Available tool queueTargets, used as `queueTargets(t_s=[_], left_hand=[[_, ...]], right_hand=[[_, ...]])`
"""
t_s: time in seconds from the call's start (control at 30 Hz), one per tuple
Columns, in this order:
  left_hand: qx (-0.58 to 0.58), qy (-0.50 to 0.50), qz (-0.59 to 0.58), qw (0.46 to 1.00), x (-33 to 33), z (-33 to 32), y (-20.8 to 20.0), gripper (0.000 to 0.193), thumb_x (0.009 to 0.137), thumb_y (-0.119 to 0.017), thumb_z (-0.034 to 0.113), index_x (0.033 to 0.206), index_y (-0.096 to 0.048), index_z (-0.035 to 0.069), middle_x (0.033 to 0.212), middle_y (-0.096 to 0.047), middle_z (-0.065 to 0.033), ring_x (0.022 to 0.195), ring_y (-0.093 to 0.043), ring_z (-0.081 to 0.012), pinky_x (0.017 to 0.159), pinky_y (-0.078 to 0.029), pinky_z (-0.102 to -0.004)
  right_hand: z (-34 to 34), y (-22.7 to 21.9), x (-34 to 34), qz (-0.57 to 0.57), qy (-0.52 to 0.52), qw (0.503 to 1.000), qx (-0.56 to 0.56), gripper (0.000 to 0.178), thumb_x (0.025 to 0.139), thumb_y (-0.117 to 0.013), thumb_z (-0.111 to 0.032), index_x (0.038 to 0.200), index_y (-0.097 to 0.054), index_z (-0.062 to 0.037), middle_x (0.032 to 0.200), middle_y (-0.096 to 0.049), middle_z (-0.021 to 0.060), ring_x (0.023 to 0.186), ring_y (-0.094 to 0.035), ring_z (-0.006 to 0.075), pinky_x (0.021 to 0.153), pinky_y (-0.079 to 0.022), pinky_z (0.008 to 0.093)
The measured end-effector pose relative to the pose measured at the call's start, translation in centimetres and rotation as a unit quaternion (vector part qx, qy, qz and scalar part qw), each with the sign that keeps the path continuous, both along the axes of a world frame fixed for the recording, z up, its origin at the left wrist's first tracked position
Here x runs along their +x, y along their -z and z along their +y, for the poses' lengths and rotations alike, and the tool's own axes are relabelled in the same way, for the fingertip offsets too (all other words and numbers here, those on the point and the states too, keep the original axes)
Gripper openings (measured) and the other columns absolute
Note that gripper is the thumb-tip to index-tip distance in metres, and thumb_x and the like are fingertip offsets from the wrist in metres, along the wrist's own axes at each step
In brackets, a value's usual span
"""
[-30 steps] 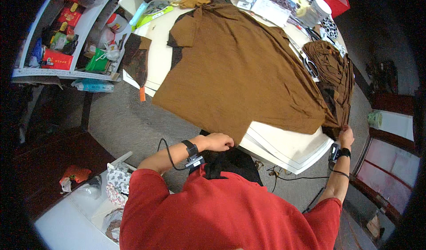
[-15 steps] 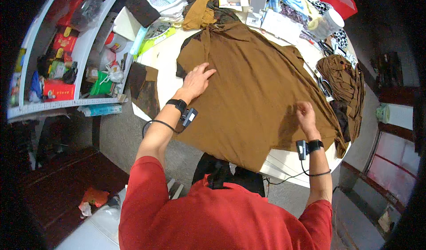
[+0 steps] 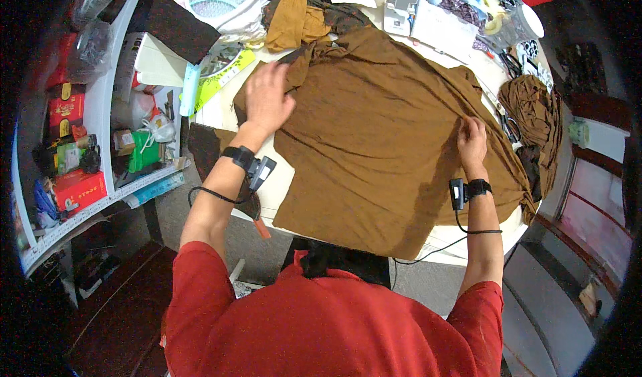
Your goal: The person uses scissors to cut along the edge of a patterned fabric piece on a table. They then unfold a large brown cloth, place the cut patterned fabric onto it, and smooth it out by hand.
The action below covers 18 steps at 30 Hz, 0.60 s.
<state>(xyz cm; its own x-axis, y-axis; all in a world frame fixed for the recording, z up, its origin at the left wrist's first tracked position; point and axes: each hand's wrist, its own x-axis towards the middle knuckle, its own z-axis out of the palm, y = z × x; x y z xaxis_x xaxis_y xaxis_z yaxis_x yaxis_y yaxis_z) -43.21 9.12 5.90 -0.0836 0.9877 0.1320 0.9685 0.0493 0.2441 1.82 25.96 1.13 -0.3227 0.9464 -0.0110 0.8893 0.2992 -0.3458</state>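
Observation:
A large brown cloth garment lies spread across the white table, wrinkled, with its lower edge close to my body. My left hand rests at its upper left part, palm down with fingers stretched out. On the right side, my right hand has its fingers curled down on the cloth, and creases gather at the fingertips. It seems to pinch a fold there, though the fingertips are partly hidden. Each wrist wears a black strap with a small device and a cable.
Scissors lie right of the garment, beside a bunched brown cloth. At the back are a grey stand, a white sheet, a clear jar and a yellow-green ruler. A packed shelf stands left.
My left hand has moved left and farther away, its fingers now stretched out. My right hand has moved away from me onto the cloth. The garment's left edge has shifted, baring more table.

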Motion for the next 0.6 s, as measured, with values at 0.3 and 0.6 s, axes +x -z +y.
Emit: queueTargets(t_s=[0.3,0.6], left_hand=[[-0.028,0.012,0.05,0.998,1.0,5.9,5.1,0.049,0.084,-0.054,0.009,0.133,-0.048,0.014,0.134,-0.049,-0.009,0.119,-0.048,-0.0288,0.096,-0.04,-0.0422],[0.004,-0.018,0.063,0.998,0.3,5.7,6.8,0.044,0.096,-0.046,0.028,0.138,-0.043,0.012,0.143,-0.041,-0.0076,0.124,-0.044,-0.0305,0.102,-0.033,-0.0435]], right_hand=[[6.6,0.0,-2.2,-0.069,0.109,0.98,-0.149,0.042,0.086,-0.063,-0.022,0.125,-0.051,-0.0149,0.102,-0.066,0.017,0.092,-0.064,0.0333,0.078,-0.05,0.0419],[9.5,1.2,-1.8,0.066,0.11,0.991,0.041,0.024,0.089,-0.058,-0.018,0.108,-0.06,-0.0029,0.096,-0.067,0.0197,0.089,-0.065,0.0339,0.078,-0.05,0.0403]])
